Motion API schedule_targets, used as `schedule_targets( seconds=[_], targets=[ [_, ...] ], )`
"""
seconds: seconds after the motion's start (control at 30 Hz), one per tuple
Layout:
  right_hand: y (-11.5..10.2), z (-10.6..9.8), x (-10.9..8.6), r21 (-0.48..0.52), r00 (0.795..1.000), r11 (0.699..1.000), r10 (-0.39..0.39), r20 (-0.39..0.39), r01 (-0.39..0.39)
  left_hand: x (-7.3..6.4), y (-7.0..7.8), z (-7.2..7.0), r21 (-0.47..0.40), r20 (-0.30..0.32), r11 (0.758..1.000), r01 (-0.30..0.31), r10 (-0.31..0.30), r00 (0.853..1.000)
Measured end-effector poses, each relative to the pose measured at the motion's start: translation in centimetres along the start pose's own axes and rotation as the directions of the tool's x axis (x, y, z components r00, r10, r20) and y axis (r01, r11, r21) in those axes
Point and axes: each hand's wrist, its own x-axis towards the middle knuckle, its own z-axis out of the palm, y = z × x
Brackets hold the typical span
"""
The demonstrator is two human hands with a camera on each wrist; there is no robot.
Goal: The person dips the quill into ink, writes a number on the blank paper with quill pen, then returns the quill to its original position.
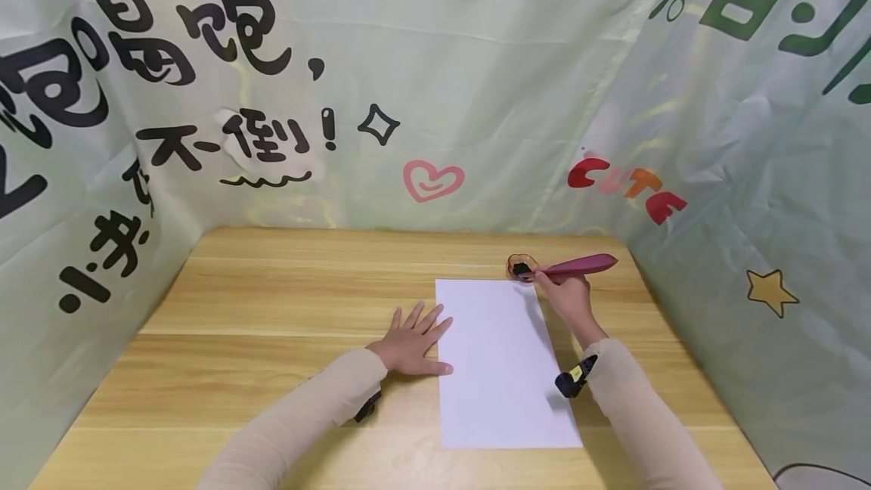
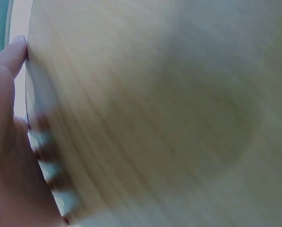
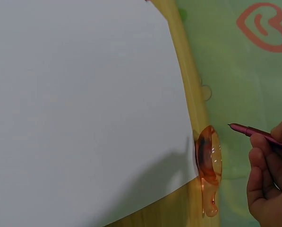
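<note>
A white sheet of paper (image 1: pixel 500 376) lies on the wooden table. My left hand (image 1: pixel 408 346) rests at its left edge with fingers spread, the fingertips and thumb on the paper; the left wrist view shows the thumb (image 2: pixel 13 54). Just past the sheet's top right corner sits a small see-through amber dish (image 3: pixel 217 158) with a stubby handle and something black inside. Beside the dish, my right hand (image 1: pixel 570 299) pinches a dark red pen (image 1: pixel 585 265). In the right wrist view, the pen's fine tip (image 3: pixel 231 125) stands apart from the dish.
The wooden table (image 1: pixel 286 301) reaches back to a pale green cloth (image 1: pixel 517 112) printed with writing, a heart and a star, which hangs behind and along both sides. A dark wrist camera (image 1: pixel 574 378) is strapped at my right sleeve, over the paper's right edge.
</note>
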Motion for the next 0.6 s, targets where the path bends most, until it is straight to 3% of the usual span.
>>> schedule_targets(
  seconds=[0.23,0.6],
  targets=[
    [-0.3,-0.3,-1.6,0.017,0.998,1.0,0.02,0.052,-0.021,0.2,-0.2,0.2,-0.004,-0.007,1.0,-0.001,0.001,1.0],
    [0.0,0.1,-4.2,-0.039,0.998,0.999,0.012,0.06,-0.01,0.3,-0.3,0.3,-0.006,-0.011,1.0,-0.001,0.001,1.0]
  ],
)
